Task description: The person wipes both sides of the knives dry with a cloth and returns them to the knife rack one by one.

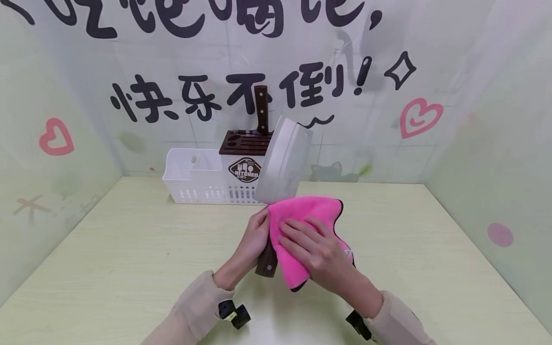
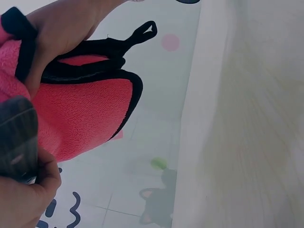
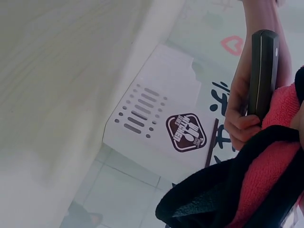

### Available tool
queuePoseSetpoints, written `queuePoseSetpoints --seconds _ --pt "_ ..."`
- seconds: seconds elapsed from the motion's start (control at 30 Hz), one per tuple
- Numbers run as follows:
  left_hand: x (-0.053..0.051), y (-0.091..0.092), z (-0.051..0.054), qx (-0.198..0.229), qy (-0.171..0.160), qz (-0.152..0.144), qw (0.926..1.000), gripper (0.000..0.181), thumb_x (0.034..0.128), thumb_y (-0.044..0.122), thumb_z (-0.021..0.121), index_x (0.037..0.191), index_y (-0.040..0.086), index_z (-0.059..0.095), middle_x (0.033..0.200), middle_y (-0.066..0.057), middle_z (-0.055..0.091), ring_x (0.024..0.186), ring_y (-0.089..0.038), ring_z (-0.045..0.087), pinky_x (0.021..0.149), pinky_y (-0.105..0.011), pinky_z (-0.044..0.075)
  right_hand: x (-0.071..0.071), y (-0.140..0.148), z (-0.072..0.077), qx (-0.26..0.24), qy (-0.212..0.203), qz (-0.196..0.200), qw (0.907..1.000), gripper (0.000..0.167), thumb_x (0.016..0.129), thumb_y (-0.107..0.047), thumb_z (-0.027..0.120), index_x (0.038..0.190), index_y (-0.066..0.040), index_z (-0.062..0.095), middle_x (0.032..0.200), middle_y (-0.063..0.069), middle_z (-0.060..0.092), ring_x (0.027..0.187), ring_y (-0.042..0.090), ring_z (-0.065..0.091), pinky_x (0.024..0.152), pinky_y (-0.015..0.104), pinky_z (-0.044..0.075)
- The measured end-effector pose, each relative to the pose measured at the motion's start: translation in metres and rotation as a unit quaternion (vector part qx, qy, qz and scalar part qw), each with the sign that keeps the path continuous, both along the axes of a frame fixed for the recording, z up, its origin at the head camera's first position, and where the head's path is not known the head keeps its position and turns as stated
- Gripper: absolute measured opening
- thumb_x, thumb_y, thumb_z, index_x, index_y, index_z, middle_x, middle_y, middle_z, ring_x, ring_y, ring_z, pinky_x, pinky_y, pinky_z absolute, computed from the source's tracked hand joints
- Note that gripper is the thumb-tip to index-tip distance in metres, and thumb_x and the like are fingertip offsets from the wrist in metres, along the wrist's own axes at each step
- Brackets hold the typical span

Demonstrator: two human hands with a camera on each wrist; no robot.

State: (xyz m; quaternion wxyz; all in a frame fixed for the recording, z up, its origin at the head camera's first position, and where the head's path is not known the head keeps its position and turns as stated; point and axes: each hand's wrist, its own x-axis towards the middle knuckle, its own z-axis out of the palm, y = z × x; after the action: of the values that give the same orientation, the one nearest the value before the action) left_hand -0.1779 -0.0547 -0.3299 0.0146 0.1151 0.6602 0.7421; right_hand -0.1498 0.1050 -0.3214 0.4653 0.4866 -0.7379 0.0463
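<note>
My left hand grips a cleaver by its dark brown handle. The broad silvery blade points up and tilts slightly right, in front of the basket. A pink towel with black edging is draped over the upper handle and the blade's base. On top of it lie the fingers of my right hand, holding the towel against the cleaver. In the left wrist view the right thumb side runs behind the towel folds. The right wrist view shows left fingers curled at the handle.
A white perforated basket stands at the back of the pale wooden table. Joined to its right is a knife block with a dark slotted top; one brown-handled knife stands in it. Printed sheets hang behind and on both sides.
</note>
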Motion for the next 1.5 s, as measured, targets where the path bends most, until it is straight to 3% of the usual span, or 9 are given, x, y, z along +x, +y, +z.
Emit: queuePoseSetpoints --seconds 0.13,0.47,0.93,1.23,1.5 --pt "0.0 0.0 0.001 0.005 -0.018 0.002 0.9998 0.031 0.0967 0.01 0.031 0.111 -0.005 0.054 0.095 -0.006 0.055 0.086 -0.009 0.05 0.074 -0.022 0.045 0.003 -0.002 -0.001 0.005 0.014 0.007 0.9999 0.032 0.095 -0.008 0.036 0.1 -0.007 0.067 0.107 0.008 0.063 0.102 0.022 0.057 0.087 0.039 0.043" --pt "-0.001 -0.001 0.0 0.03 -0.022 -0.003 0.9993 0.032 0.0951 0.021 0.041 0.103 -0.005 0.058 0.085 -0.001 0.056 0.081 -0.01 0.05 0.067 -0.022 0.046 0.009 -0.002 -0.001 0.024 0.021 0.024 0.9992 0.031 0.094 -0.008 0.037 0.1 -0.008 0.068 0.107 0.007 0.063 0.101 0.02 0.058 0.086 0.037 0.044" --pt "-0.001 -0.004 0.001 0.071 -0.026 -0.03 0.9967 0.026 0.0946 0.024 0.044 0.084 0.006 0.06 0.076 -0.001 0.054 0.064 -0.009 0.05 0.056 -0.019 0.043 0.018 -0.004 -0.001 0.067 0.049 0.06 0.9947 0.03 0.094 -0.006 0.038 0.103 -0.01 0.066 0.108 0.005 0.063 0.103 0.017 0.057 0.084 0.034 0.045" --pt "0.001 -0.003 0.005 0.053 -0.018 -0.023 0.9982 0.035 0.0956 0.022 0.041 0.097 -0.009 0.057 0.083 -0.002 0.058 0.068 -0.01 0.053 0.058 -0.02 0.046 0.024 -0.007 -0.003 0.096 0.073 0.065 0.9905 0.031 0.094 -0.006 0.038 0.102 -0.013 0.067 0.107 0.004 0.064 0.103 0.018 0.057 0.083 0.034 0.046" --pt "0.002 -0.001 0.008 0.049 -0.008 -0.032 0.9983 0.036 0.0973 0.02 0.036 0.107 -0.01 0.054 0.087 -0.003 0.062 0.075 -0.009 0.057 0.064 -0.021 0.049 0.027 -0.01 -0.004 0.124 0.094 0.061 0.9859 0.033 0.093 -0.005 0.037 0.101 -0.016 0.067 0.107 0.002 0.063 0.103 0.018 0.057 0.084 0.036 0.046"
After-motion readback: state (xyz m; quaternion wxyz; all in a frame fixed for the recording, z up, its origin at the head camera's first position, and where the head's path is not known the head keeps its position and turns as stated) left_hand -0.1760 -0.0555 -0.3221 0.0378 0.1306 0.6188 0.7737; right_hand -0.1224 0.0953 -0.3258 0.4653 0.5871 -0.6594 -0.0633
